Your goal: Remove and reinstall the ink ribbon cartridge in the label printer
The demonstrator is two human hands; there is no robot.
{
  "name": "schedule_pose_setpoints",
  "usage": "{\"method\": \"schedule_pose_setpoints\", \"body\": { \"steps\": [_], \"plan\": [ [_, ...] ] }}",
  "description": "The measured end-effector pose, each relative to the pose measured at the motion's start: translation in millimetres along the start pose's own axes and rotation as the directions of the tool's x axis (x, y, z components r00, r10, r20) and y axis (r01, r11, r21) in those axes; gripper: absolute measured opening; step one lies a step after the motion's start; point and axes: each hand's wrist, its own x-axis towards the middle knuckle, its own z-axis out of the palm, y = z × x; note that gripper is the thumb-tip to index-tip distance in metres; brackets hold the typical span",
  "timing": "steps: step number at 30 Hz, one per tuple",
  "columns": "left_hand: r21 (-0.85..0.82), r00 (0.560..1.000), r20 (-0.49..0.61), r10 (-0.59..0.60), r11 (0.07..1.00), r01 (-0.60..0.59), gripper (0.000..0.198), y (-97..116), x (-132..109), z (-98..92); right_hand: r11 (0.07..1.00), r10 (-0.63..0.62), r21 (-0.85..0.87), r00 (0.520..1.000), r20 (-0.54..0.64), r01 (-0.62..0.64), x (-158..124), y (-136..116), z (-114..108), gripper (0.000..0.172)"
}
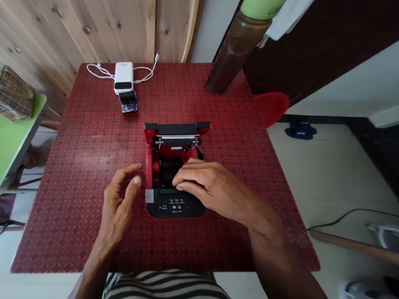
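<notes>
A small black and red device, like a printer (163,210), lies on the red patterned table (92,144) with its lid (177,127) raised at the back. Inside its bay is a dark roll or cylinder (168,168). My right hand (205,179) reaches over the bay from the right, its fingers bent together at the bay's front edge; what they pinch, if anything, is hidden. Just left of the device, my left hand (122,197) hovers with thumb and fingers apart, holding nothing.
Behind the device lie a white power bank (123,75) with a white cable and a small black strip (128,102). A tall brown bottle (236,45) with a green cap stands at the back right. Left is a green table (9,146) with a plaid bag (10,93).
</notes>
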Motion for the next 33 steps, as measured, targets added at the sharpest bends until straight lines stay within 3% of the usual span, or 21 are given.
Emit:
{"method": "schedule_pose_setpoints", "body": {
  "steps": [6, 12, 15, 19, 26, 33],
  "plan": [
    [0.171, 0.97, -0.003, 0.241, 0.956, -0.237, 0.026, 12.6, -0.9, -0.3, 0.998, -0.034, -0.048, 0.997, 0.07, 0.038, 0.5, 1.9, -7.4, 0.029],
    [0.177, 0.962, -0.005, 0.272, 0.947, -0.267, 0.024, 12.9, 10.0, -1.5, 0.998, 0.02, -0.067, 0.999, 0.047, -0.016, -0.2, -4.6, -2.0, 0.034],
    [0.194, 0.94, 0.007, 0.342, 0.921, -0.337, 0.021, 15.1, 15.5, -1.8, 0.997, 0.035, -0.074, 0.999, 0.007, -0.034, -2.8, -6.8, 4.8, 0.035],
    [0.235, 0.888, 0.14, 0.438, 0.856, -0.46, 0.019, 19.1, 16.6, -1.8, 0.996, 0.007, -0.089, 0.997, -0.079, -0.014, -7.0, -6.7, 11.8, 0.032],
    [0.322, 0.815, 0.349, 0.463, 0.757, -0.568, 0.014, 28.7, 17.9, -8.2, 0.989, -0.063, -0.144, 0.984, -0.166, 0.039, -8.9, -5.4, 16.3, 0.026],
    [0.339, 0.799, 0.457, 0.39, 0.755, -0.562, 0.013, 37.6, 24.7, -6.8, 0.99, -0.087, -0.128, 0.971, -0.224, 0.06, -13.6, -3.9, 16.2, 0.023]
  ]
}}
